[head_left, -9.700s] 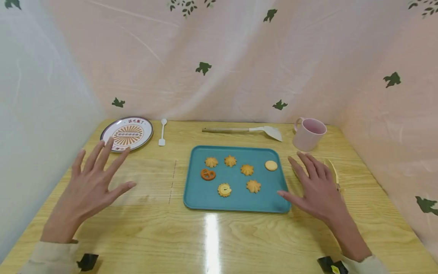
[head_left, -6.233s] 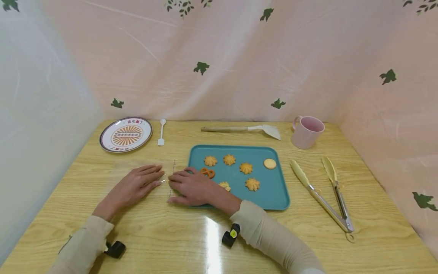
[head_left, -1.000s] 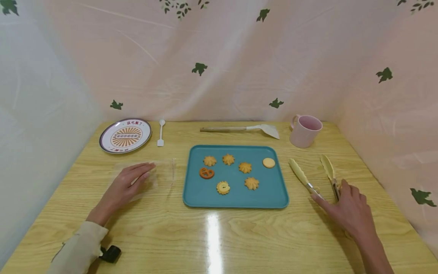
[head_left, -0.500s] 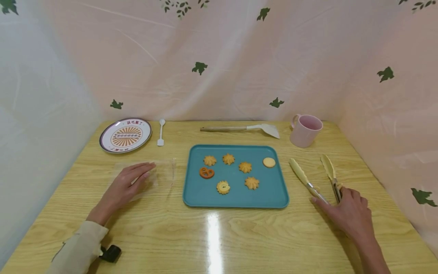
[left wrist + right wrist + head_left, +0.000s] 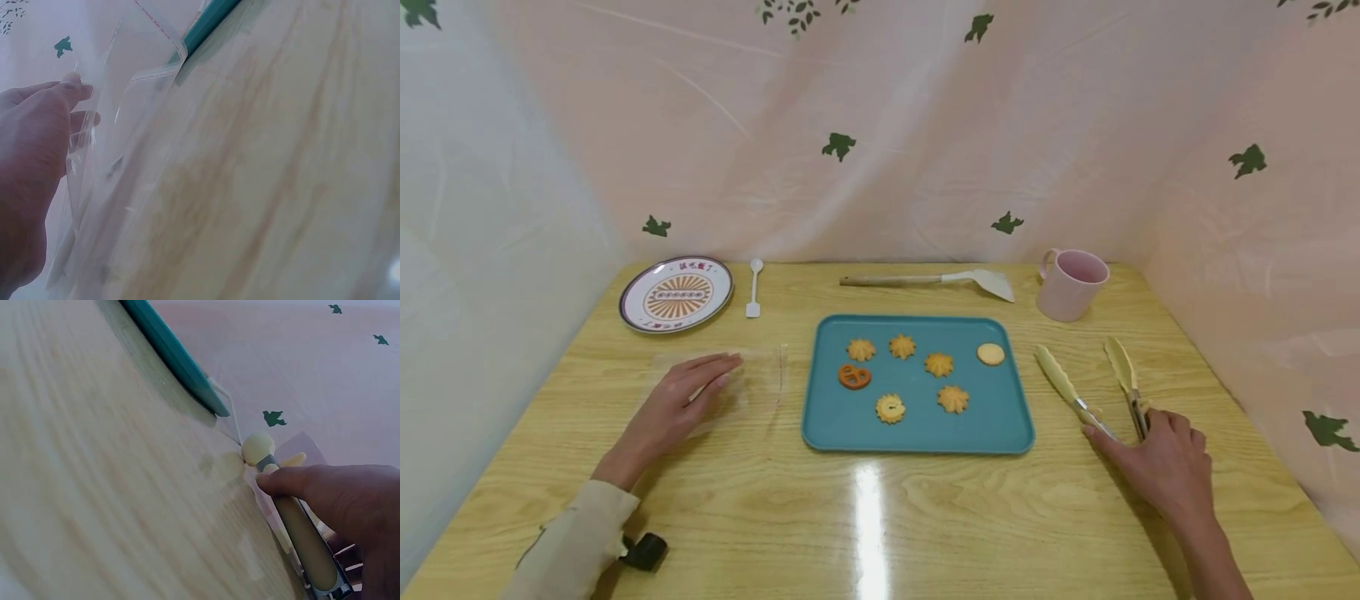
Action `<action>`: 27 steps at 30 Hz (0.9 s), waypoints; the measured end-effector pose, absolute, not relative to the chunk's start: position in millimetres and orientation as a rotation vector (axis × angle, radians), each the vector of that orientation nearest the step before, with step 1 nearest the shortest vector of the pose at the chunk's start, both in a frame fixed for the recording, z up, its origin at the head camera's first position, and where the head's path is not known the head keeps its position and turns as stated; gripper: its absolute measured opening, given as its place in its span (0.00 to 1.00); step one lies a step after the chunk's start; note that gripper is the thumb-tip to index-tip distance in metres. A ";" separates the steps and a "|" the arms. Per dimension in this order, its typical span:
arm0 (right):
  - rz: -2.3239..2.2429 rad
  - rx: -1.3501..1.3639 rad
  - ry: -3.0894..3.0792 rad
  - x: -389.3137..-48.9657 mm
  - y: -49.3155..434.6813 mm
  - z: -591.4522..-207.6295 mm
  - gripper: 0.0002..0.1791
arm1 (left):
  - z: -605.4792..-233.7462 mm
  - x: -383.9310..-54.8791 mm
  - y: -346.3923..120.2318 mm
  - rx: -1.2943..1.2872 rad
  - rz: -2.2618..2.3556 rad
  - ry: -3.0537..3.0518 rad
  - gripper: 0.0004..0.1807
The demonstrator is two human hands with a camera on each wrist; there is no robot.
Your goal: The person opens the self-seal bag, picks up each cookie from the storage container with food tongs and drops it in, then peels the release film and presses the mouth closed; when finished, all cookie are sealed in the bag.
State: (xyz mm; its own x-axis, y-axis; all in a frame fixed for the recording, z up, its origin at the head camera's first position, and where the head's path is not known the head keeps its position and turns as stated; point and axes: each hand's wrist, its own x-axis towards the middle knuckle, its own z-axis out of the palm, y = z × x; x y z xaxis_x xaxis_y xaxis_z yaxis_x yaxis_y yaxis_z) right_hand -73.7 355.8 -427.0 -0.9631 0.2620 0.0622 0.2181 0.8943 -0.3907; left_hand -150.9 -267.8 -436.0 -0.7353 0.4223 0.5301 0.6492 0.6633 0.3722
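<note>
My left hand (image 5: 673,408) is at the clear plastic bag (image 5: 763,383) left of the tray; its fingers pinch the film. In the left wrist view the bag (image 5: 134,137) stands partly raised, its mouth edge with a dotted line toward the tray. My right hand (image 5: 1172,467) grips the metal handles of the tongs (image 5: 1060,379), thumb on one arm and fingers round the other. The yellow tong tips lie spread apart near the table. In the right wrist view, the thumb presses the tongs' handle (image 5: 306,544). The teal tray (image 5: 850,433) between the hands bears several cookies and a pretzel (image 5: 854,377).
A patterned plate (image 5: 677,294) stands back left, beside a small white stirring spoon (image 5: 754,287). Behind the tray lies a spatula (image 5: 891,281) with a wooden handle. The pink mug (image 5: 1070,290) is at the back right. Curtain fabric (image 5: 880,192) bounds the table at the back and sides.
Both hands hovered apart at first, then met at the bag. The right hand has since moved right to the tongs, while the left stays at the bag. The last second shows hardly any movement.
</note>
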 end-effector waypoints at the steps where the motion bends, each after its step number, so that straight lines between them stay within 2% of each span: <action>1: 0.600 -0.379 -2.932 -74.0 355.9 -427.3 0.59 | -435.6 -150.8 -267.6 -0.837 -0.776 -2.485 0.21; 15: 0.756 -0.309 -2.857 -76.7 350.2 -421.2 0.58 | -433.8 -150.9 -266.1 -0.837 -0.777 -2.501 0.21; 27: 0.696 -0.076 -2.846 -77.2 336.1 -411.1 0.46 | -433.7 -151.5 -266.0 -0.840 -0.770 -2.515 0.20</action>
State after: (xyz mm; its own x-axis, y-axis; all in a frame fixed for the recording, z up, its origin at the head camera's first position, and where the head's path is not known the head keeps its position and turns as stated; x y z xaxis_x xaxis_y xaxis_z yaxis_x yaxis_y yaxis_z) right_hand -77.2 336.1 -411.1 -0.9766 0.0993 0.1907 0.0001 0.8872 -0.4615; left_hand -151.5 -266.0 -433.7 -0.7499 0.4309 0.5019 0.6381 0.6714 0.3769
